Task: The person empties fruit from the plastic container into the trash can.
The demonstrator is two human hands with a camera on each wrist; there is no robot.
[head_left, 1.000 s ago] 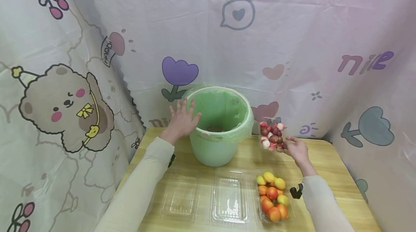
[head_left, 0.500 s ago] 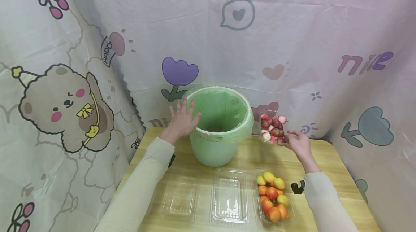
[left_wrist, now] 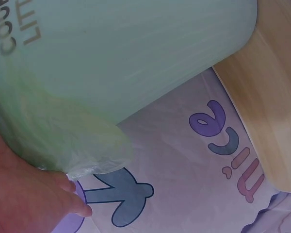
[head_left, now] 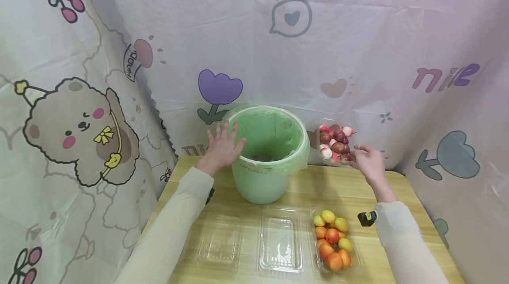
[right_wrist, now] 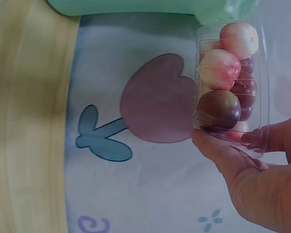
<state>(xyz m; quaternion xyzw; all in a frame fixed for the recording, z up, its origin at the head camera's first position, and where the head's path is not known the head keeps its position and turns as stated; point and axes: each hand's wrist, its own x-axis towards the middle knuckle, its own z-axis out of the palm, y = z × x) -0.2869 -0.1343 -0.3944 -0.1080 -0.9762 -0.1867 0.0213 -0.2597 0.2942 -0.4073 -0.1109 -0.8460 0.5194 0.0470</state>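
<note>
My right hand (head_left: 370, 164) pinches one end of a clear plastic box (right_wrist: 266, 87) of small pink-white and dark red round fruit (head_left: 336, 145), raised above the table to the right of the bin. In the right wrist view, the thumb and fingers sit on either side of that end. My left hand (head_left: 222, 149), fingers spread and straight, lies at the left rim of a pale green bin (head_left: 260, 184). The bin is lined with a thin green bag (left_wrist: 87, 141), which the left hand touches. Something dark at the bin's bottom is too unclear to name.
Near the front of the wooden table (head_left: 377, 248), a clear box of yellow and orange fruit (head_left: 333, 240) stands on the right. Two clear boxes without fruit, a middle box (head_left: 281, 240) and a left box (head_left: 220, 240), stand beside it. A printed curtain (head_left: 358, 54) hangs behind.
My right hand has lifted the box of pink and dark red fruit higher and slightly to the right. The left hand has stayed at the bin's rim.
</note>
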